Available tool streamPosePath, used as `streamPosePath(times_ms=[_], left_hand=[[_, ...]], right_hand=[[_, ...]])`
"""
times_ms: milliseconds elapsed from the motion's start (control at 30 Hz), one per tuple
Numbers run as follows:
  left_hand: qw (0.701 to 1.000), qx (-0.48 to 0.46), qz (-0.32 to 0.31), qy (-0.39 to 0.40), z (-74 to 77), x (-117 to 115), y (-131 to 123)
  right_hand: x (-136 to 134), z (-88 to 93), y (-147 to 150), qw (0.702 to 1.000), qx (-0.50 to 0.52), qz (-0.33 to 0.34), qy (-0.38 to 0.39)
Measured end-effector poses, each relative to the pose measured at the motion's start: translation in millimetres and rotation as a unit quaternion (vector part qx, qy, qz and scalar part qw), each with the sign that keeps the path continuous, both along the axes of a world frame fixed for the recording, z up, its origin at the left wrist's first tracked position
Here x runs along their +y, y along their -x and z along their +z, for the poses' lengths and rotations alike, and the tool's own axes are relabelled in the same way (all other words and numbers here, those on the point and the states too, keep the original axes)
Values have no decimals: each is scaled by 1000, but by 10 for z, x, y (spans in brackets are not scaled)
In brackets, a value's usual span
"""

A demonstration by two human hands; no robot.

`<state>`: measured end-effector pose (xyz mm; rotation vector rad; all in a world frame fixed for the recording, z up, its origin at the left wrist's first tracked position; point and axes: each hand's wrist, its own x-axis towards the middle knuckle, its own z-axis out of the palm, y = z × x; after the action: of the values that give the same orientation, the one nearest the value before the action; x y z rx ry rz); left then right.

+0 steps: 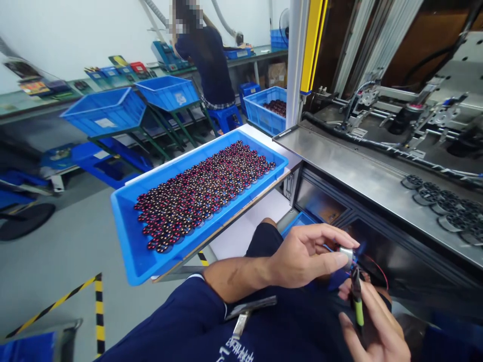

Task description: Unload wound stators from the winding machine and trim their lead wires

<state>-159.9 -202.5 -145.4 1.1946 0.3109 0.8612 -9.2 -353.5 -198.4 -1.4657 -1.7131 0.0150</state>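
My left hand pinches a small silvery round part between thumb and fingers, above my lap at the lower right. Below and right of it, my right hand holds pliers with green-and-black handles. The pliers' dark jaws point up, close to the underside of the round part; whether they touch it is too small to tell. A thin red wire curves just right of the part. To the left, a blue tray holds several rows of small round dark parts with red and copper colours.
A metal ledge with several dark rings borders a machine on the right. Blue bins stand on racks at the back left. A person sits on a blue stool, back turned. Another bin stands behind the tray.
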Motion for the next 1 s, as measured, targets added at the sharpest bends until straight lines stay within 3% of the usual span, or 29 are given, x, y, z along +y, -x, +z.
streamPosePath(times_ms=[333, 600, 1000], left_hand=[[996, 8, 35, -82, 4, -26, 17], [991, -7, 43, -129, 3, -25, 28], [987, 10, 44, -153, 22, -61, 33]], right_hand=[[59, 77, 34, 1000, 16, 11, -5], [-19, -53, -10, 1000, 24, -12, -15], [101, 127, 75, 998, 57, 13, -10]])
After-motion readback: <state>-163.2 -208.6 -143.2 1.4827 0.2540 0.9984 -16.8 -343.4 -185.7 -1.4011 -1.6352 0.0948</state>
